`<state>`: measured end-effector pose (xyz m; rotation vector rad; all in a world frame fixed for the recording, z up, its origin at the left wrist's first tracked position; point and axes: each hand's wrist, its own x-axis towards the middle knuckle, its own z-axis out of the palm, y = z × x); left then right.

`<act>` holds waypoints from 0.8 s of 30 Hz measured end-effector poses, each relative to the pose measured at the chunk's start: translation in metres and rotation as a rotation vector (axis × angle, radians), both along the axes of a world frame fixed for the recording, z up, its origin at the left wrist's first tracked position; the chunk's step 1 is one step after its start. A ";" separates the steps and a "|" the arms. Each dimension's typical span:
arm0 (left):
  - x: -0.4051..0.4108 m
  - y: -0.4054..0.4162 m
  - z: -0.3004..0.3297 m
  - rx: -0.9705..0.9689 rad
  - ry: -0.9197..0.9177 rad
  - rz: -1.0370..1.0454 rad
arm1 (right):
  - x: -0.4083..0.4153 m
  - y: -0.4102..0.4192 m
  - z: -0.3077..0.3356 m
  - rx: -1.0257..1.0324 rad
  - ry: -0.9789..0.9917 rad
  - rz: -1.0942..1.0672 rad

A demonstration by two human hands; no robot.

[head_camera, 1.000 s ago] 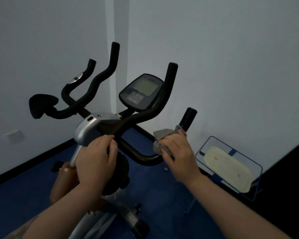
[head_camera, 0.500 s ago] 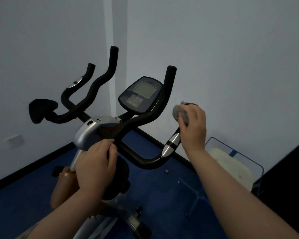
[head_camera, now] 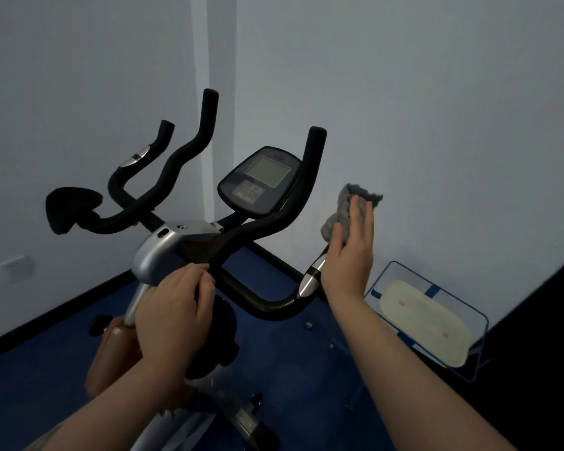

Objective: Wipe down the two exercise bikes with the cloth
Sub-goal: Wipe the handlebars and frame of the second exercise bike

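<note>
Change: a second ago the right hand [head_camera: 349, 252] had the cloth [head_camera: 342, 209] wrapped low on the right grip [head_camera: 310, 281], near the bend. Half a second ago it was at the top of that grip. Now it is at the grip's upper end, right of centre, with the fingers straightened.
Right hand: fingers nearly straight and together, pointing up; the grey cloth lies bunched behind them and sticks out above the fingertips. The thumb is on the cloth's left edge. Whether cloth or palm touches the grip end I cannot tell; the hand hides it.
Left hand [head_camera: 173, 317]: unmoved across all three frames, lower centre, fingers curled down over the bike [head_camera: 163, 252] where the silver stem housing meets the bars.
Cloth: in the right hand, right of the console [head_camera: 261, 180], level with its lower half.
Grip: its silver sensor band, covered a second ago, shows bare below the right wrist.
Meaning: one upward stroke along the right grip looks finished. The loosened fingers suggest a re-grip or a shift to another part.
Left to do: probably most of it. The tall bars, console, left grip and frame show no cloth on them, and no second bike is in view.
Elsewhere: a blue-framed rack [head_camera: 443, 288] holding a pale pad leans on the wall, lower right.
</note>
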<state>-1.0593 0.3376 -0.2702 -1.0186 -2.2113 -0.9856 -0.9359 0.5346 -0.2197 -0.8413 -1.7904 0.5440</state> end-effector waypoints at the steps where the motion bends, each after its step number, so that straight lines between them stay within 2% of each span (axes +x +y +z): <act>1: 0.000 0.000 0.000 -0.004 -0.003 0.000 | 0.000 -0.006 -0.003 -0.001 0.004 -0.008; 7: 0.001 0.001 0.001 -0.015 -0.021 0.021 | 0.002 -0.049 -0.045 -0.103 0.113 0.020; 14: 0.002 0.000 0.003 -0.025 -0.004 0.020 | -0.001 -0.010 -0.019 0.091 -0.122 0.002; 19: 0.004 0.000 0.004 -0.031 -0.013 0.027 | 0.008 -0.049 -0.049 0.020 0.021 0.128; 21: 0.004 0.000 0.004 -0.033 -0.010 0.028 | 0.015 -0.068 -0.069 0.132 -0.016 0.217; 24: 0.004 0.001 0.005 -0.033 -0.017 0.021 | 0.021 -0.061 -0.069 0.390 -0.190 0.319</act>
